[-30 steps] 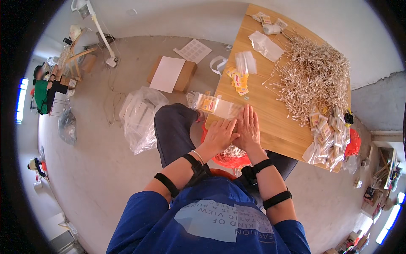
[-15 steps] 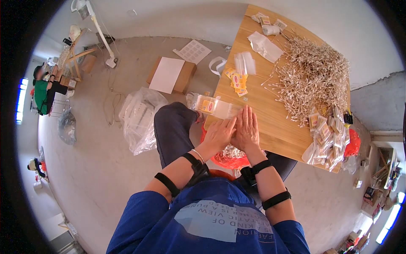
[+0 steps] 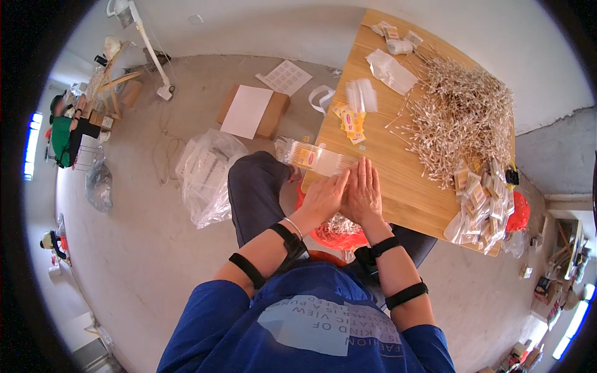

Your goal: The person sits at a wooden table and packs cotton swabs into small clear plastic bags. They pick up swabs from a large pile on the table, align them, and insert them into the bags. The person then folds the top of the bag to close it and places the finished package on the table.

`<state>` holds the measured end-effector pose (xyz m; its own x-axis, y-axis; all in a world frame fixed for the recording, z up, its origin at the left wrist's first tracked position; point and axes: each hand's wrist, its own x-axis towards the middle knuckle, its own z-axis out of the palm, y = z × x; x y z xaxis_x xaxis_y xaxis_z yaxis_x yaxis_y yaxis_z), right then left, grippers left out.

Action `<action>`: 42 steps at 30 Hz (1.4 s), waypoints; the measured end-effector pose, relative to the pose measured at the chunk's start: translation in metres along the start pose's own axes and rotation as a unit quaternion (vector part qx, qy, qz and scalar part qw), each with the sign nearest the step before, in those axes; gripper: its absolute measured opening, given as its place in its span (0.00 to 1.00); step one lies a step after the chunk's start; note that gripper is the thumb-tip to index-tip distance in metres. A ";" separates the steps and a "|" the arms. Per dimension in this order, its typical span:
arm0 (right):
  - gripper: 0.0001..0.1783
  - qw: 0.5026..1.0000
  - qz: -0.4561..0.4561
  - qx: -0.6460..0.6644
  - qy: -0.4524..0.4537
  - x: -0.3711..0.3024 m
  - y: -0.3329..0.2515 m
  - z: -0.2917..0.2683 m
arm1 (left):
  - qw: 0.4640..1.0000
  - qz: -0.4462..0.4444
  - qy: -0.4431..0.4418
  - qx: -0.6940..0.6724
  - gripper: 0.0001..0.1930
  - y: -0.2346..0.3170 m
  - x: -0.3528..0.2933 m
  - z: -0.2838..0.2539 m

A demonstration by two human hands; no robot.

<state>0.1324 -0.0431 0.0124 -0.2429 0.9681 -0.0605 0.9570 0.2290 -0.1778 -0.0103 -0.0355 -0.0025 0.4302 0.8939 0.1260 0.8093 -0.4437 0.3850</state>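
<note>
Head cam, clr plastic pkt (image 3: 306,155), spiky swab pile (image 3: 461,115)

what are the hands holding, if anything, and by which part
Cannot be told: the left hand and right hand are close together, hiding any grip; a clear packet of cotton swabs lies just beyond them.

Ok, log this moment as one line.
left hand: close beside right hand | swab packet: ahead of left hand | loose swabs: heaped on table

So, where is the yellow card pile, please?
In the head view, the yellow card pile lies near the table's left edge, beside the clear plastic stack.
</note>
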 end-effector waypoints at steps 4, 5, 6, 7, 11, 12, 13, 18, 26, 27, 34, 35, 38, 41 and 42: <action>0.39 1.000 -0.008 -0.004 0.018 -0.001 0.001 0.002 | 1.000 -0.008 0.001 -0.015 0.27 0.001 0.002 -0.001; 0.39 1.000 -0.009 -0.001 0.020 -0.001 0.001 0.000 | 1.000 -0.006 0.003 -0.017 0.27 0.001 0.002 -0.001; 0.38 1.000 -0.010 0.002 0.022 -0.001 0.000 0.000 | 1.000 -0.004 0.005 -0.018 0.27 0.001 0.002 -0.002; 0.40 0.999 -0.015 0.004 0.033 -0.001 0.001 0.002 | 1.000 -0.002 0.007 -0.020 0.26 0.001 0.002 -0.002; 0.44 0.998 -0.024 -0.005 0.056 0.000 0.005 0.012 | 1.000 0.000 -0.007 -0.012 0.26 0.000 0.002 0.000; 0.44 0.998 -0.024 -0.011 0.056 0.000 0.005 0.012 | 1.000 0.000 -0.008 -0.013 0.26 0.000 0.002 0.000; 0.42 0.998 -0.021 -0.006 0.051 0.000 0.004 0.010 | 1.000 -0.002 -0.009 -0.014 0.26 -0.001 0.002 0.000; 0.38 0.997 -0.024 0.018 0.071 -0.002 0.004 0.008 | 0.998 -0.026 -0.049 -0.038 0.29 0.001 0.007 -0.005; 0.45 0.997 -0.029 0.025 0.068 -0.001 0.006 0.013 | 0.995 -0.039 -0.074 -0.051 0.30 0.002 0.010 -0.010; 0.45 0.997 -0.030 0.024 0.068 -0.001 0.006 0.012 | 0.995 -0.041 -0.078 -0.053 0.31 0.002 0.010 -0.010; 0.46 0.997 -0.026 0.022 0.070 -0.001 0.004 0.008 | 0.995 -0.042 -0.068 -0.053 0.31 0.000 0.012 -0.008; 0.48 0.997 -0.028 0.020 0.072 -0.001 0.005 0.010 | 0.995 -0.040 -0.069 -0.052 0.30 0.001 0.012 -0.008; 0.51 0.997 -0.028 0.026 0.071 -0.001 0.005 0.012 | 0.995 -0.039 -0.077 -0.046 0.30 0.001 0.012 -0.011; 0.53 0.997 -0.028 0.018 0.071 0.000 0.006 0.014 | 0.995 -0.040 -0.085 -0.042 0.29 0.001 0.012 -0.011; 0.54 0.997 -0.028 0.012 0.071 0.000 0.006 0.015 | 0.995 -0.036 -0.078 -0.046 0.29 0.000 0.012 -0.011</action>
<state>0.1357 -0.0432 -0.0032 -0.2684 0.9591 0.0902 0.9383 0.2815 -0.2007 -0.0094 -0.0243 0.0087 0.4347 0.8994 -0.0453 0.8036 -0.3647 0.4704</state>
